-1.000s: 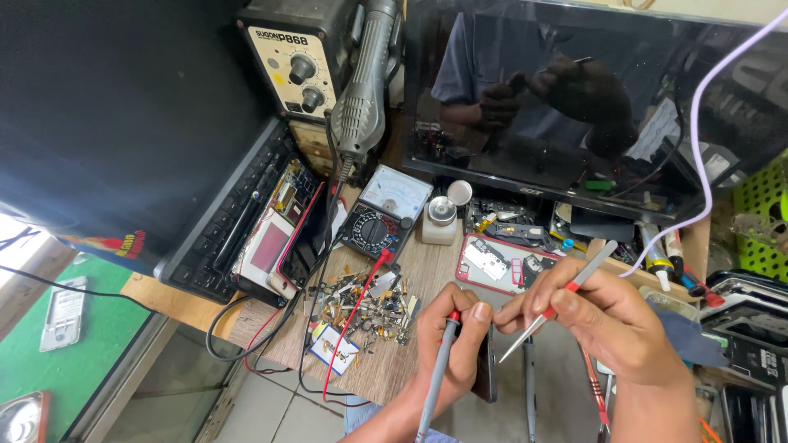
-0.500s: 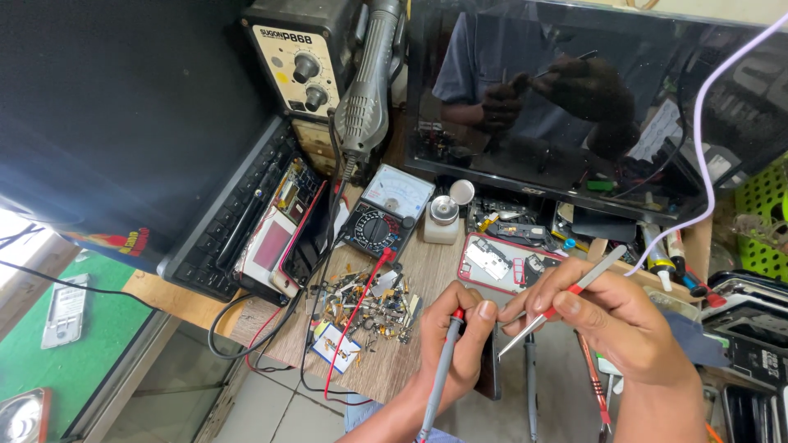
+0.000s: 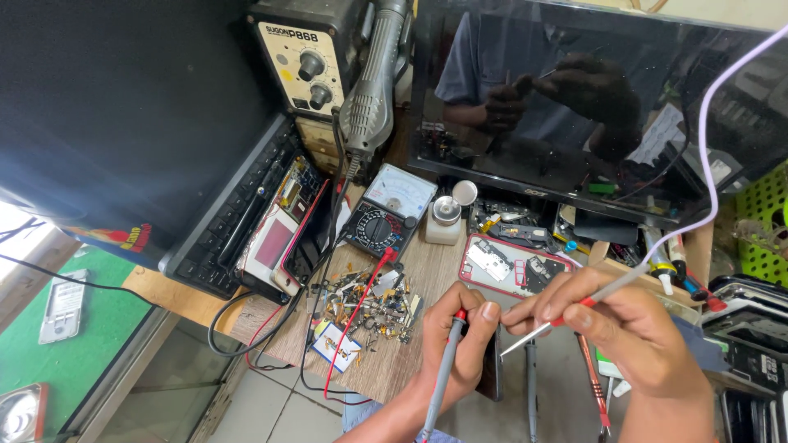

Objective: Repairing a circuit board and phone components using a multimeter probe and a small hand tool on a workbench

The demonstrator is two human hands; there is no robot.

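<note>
Worktop: a wood-grain worktop (image 3: 427,271), crowded, with its near left edge over a tiled floor (image 3: 271,406).
Room: a dark monitor (image 3: 591,107) stands at the far right and mirrors the person's hands; a black panel (image 3: 107,107) fills the far left.
Far items: a cream rework station (image 3: 308,66) with two knobs, its grey hot-air wand (image 3: 369,90) hanging in front.
Middle: an analogue multimeter (image 3: 386,213), and to its right a small white pump bottle (image 3: 443,220).
Labels: a small blue, yellow and white card (image 3: 336,344) lies near the left edge beside a heap of small parts (image 3: 369,299).
Left hand: the left hand (image 3: 460,344) has its fingers closed round a grey probe with a red collar (image 3: 443,369) and steadies a dark phone (image 3: 491,369) at the near centre.
Right hand: the right hand (image 3: 616,328) pinches a slim metal tool (image 3: 566,316), tip pointing at the phone.
Right edge: a green basket (image 3: 763,221).
</note>
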